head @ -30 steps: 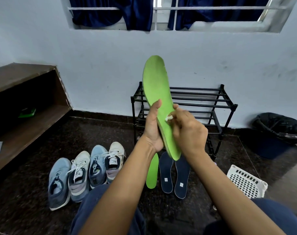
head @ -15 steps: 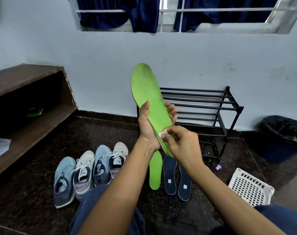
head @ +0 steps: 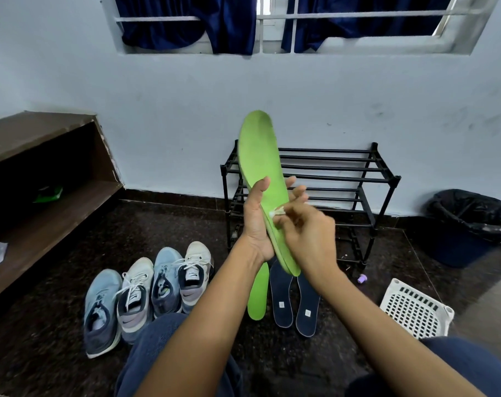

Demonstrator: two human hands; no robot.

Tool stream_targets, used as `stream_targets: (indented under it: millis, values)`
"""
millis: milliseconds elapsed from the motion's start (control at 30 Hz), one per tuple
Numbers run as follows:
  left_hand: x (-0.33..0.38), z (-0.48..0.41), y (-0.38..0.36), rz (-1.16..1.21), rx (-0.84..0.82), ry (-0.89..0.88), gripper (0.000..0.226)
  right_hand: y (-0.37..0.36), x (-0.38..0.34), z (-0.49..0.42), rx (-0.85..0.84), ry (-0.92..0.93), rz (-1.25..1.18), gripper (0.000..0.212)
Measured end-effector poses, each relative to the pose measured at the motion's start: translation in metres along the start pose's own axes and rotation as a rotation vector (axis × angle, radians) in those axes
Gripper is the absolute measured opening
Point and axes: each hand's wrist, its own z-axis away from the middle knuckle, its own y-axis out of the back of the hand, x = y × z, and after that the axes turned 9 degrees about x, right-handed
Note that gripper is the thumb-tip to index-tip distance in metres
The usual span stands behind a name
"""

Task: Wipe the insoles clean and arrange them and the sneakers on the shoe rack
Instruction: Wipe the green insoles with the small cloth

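Gripping long green insole (head: 259, 156) in left hand (head: 255, 224) | right hand (head: 311, 242) pinching crumpled white wipe (head: 275, 211)

Single wide-angle view, carried on the person's head, faces forward and somewhat downward toward the black shoe rack (head: 329, 169) against the far wall (head: 157, 96), with the left hand (head: 255, 224) and right hand (head: 309, 239) near at centre frame and the dark floor (head: 51, 325) spreading below.
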Motion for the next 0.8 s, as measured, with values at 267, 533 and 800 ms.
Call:
stream_targets:
  millis: [267, 533, 800]
  values:
    - [0.01, -0.001, 0.006, 0.092, -0.028, -0.044, 0.075, 0.0, -0.008, 0.011, -0.133, -0.125, -0.06, 0.009]
    - [-0.011, 0.004, -0.004, -0.031, 0.029, -0.005, 0.054, 0.003, -0.001, -0.004, 0.089, 0.063, 0.285, 0.012]
    - [-0.002, 0.002, 0.001, -0.038, 0.037, 0.022, 0.07, -0.004, -0.003, 0.008, 0.04, -0.027, 0.004, 0.008]
